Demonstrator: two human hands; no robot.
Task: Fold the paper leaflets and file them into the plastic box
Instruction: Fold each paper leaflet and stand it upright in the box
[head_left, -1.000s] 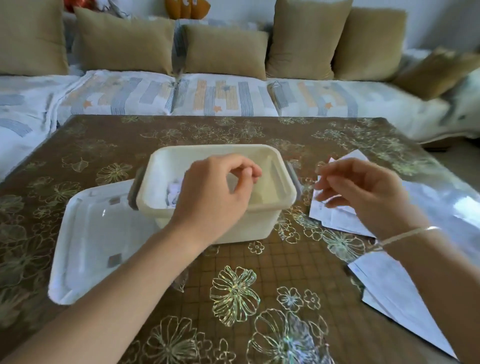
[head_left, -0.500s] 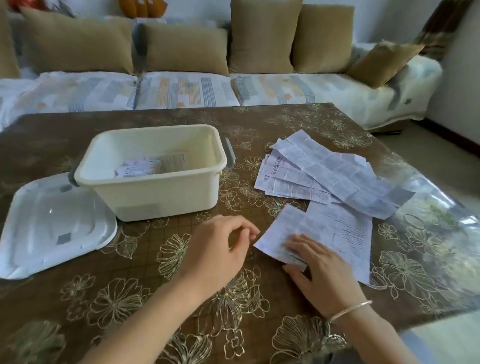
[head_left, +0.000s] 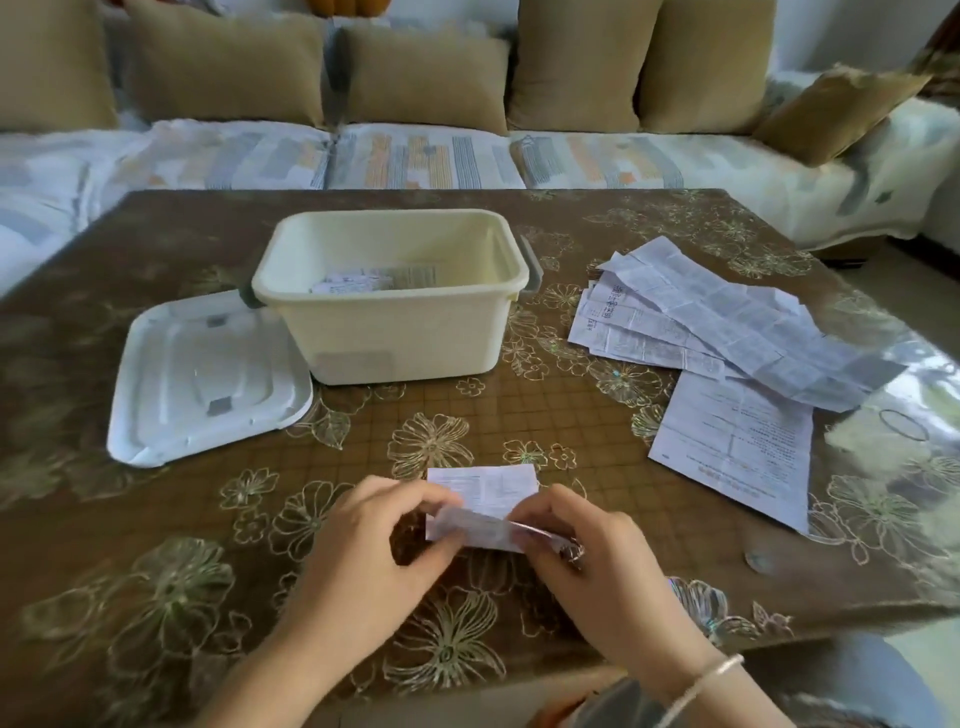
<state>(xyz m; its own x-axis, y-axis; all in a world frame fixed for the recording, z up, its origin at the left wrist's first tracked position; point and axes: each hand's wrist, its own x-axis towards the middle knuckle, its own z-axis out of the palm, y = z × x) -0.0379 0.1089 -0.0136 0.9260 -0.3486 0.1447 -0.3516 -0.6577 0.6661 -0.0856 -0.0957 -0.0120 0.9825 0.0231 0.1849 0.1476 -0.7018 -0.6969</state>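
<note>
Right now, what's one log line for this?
step: folding | left hand: pinches small white printed leaflet | right hand: pinches same leaflet | cream plastic box: open, white lid beside

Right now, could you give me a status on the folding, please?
Left hand, right hand pinch leaflet, mid-fold. Box open, some filed. Pile lies beside it. Nothing blocking.

Near the table's (head_left: 156, 270) front edge, the left hand (head_left: 363, 561) and right hand (head_left: 587, 551) pinched a partly folded leaflet (head_left: 483, 493). The plastic box (head_left: 400, 332) stood toward the back edge, loose leaflets (head_left: 727, 322) along the right edge.
</note>
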